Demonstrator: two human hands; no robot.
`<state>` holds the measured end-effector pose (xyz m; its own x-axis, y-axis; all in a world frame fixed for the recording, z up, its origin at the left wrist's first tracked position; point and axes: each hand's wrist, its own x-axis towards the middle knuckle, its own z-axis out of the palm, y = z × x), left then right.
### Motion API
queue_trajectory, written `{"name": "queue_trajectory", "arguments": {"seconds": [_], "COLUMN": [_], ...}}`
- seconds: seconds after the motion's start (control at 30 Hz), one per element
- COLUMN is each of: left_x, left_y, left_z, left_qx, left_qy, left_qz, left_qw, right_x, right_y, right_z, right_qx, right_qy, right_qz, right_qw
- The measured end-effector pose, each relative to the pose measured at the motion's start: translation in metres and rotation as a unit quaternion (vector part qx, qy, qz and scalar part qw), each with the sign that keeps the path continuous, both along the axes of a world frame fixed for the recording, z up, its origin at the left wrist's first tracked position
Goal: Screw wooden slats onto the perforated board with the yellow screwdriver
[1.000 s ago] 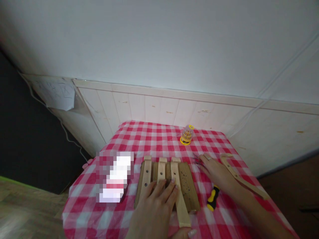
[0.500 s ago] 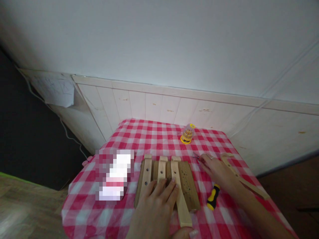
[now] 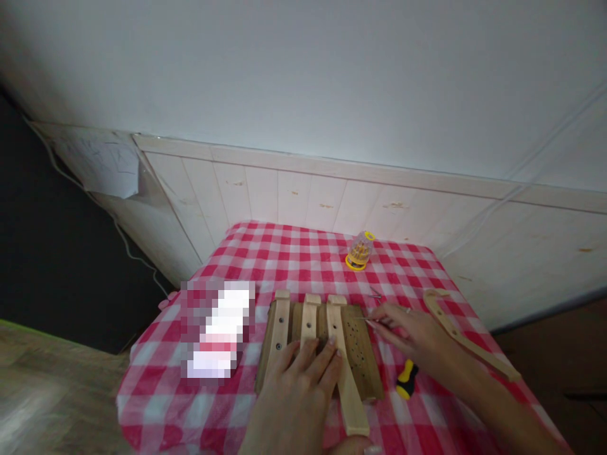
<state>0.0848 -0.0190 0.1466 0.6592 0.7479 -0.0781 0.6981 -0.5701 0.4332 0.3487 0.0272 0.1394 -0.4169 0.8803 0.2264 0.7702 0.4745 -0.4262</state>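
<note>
My left hand [image 3: 298, 385] lies on the wooden board [image 3: 372, 373], fingers stretched over the pale wooden hooks. Its index finger presses the right hook [image 3: 348, 392], while the thumb is at that hook's lower end. The middle hook [image 3: 310, 316] and left hook [image 3: 281, 319] are partly under the hand; dark holes or screw heads show in them. Beside the board's upper right edge, my right hand [image 3: 403, 328] is closed in a pinch on a thin metal screw [image 3: 368, 319], its tip pointing left over the board. Small dark holes dot the board's right part.
More screws [image 3: 375, 294] lie beyond my right hand. A yellow-black screwdriver handle [image 3: 406, 379] is below it, and another wooden hook [image 3: 467, 341] lies right. A clear-capped yellow bit case [image 3: 360, 251] stands at the back. A blurred-out white item [image 3: 220, 335] rests left on the checked tablecloth [image 3: 294, 243].
My right hand has moved from the loose screws toward the board and now pinches one screw. My left hand stays on the hooks. The view has shifted slightly.
</note>
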Motion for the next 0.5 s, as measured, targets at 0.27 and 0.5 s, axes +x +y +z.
{"name": "queue_trajectory", "arguments": {"seconds": [0.27, 0.5], "left_x": [0.004, 0.004], "left_y": [0.003, 0.005], "left_z": [0.003, 0.002], "left_qx": [-0.009, -0.006], "left_qy": [-0.002, -0.009], "left_qz": [-0.002, -0.006], "left_qw": [1.000, 1.000], "right_x": [-0.037, -0.040], "right_y": [-0.009, -0.001], "right_z": [0.014, 0.006], "right_qx": [0.215, 0.159], "right_qy": [-0.228, -0.141], "right_qz": [0.146, 0.166], "right_qw": [0.939, 0.963]}}
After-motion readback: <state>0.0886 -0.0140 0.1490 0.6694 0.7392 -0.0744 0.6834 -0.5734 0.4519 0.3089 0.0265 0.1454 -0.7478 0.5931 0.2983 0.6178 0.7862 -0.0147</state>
